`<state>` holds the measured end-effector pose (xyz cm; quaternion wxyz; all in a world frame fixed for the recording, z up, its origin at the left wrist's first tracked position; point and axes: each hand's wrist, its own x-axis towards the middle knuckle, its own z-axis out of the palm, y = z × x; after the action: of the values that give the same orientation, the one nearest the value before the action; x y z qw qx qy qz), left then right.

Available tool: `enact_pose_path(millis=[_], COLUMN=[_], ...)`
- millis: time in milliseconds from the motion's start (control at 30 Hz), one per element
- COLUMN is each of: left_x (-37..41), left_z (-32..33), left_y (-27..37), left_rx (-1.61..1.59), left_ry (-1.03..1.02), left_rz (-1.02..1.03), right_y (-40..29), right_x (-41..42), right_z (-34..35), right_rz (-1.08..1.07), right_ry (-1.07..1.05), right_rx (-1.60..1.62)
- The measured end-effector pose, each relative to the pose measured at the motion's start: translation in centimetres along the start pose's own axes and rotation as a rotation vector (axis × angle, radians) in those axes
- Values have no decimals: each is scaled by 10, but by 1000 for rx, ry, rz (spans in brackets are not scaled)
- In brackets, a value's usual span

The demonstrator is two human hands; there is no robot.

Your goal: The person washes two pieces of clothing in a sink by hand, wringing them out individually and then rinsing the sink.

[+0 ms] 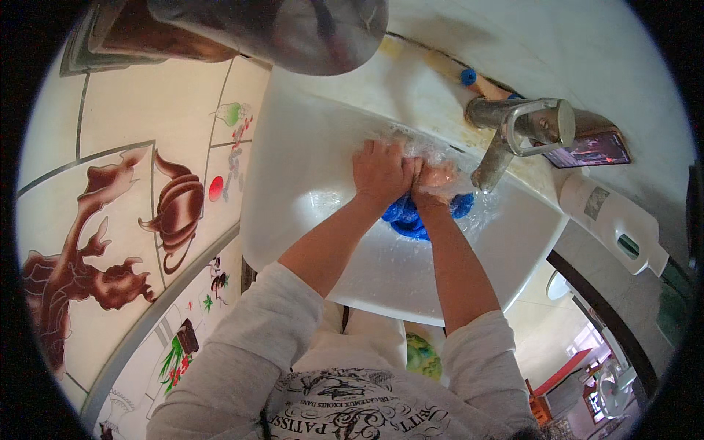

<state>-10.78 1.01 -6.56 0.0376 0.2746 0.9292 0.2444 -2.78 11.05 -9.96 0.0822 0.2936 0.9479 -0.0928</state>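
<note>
A wet blue cloth (407, 219) lies bunched in the white washbasin (308, 132), under my two hands. My left hand (380, 170) is curled over its far left part, fingers folded down. Close against it, my right hand (435, 179) grips the cloth too, with water splashing over its fingers. The ends of those fingers are hidden by water and cloth. Just right of my right hand is the spout of a worn metal faucet (495, 159), and bubbly water surrounds the cloth.
A lit phone (591, 148) leans behind the faucet. To the right stands a white plastic jug (605, 217) with a handle. An orange item with blue ends (487, 87) lies on the stained back ledge. Dark hanging plastic (286, 33) juts in overhead, beside the decorated tile wall (121, 121).
</note>
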Motion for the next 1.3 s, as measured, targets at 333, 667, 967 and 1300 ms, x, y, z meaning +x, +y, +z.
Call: enact_pose_path(millis=[333,667,967,1300], left_x=[16,-38,-34,15], left_z=[-11,-68,-31,-12], left_y=[-2,-17,-15,-3], left_rx=[-388,-442,73,57], left_ry=[111,149,-143,-123], left_rz=[-9,184,243,52], right_y=[4,5,-17,6], right_x=[12,-25,-41,19], right_z=[-42,-72,-19,-3], right_rz=[18,149,0,-78], right_ry=[243,190,-122,21], right_rx=[640,699,25,157])
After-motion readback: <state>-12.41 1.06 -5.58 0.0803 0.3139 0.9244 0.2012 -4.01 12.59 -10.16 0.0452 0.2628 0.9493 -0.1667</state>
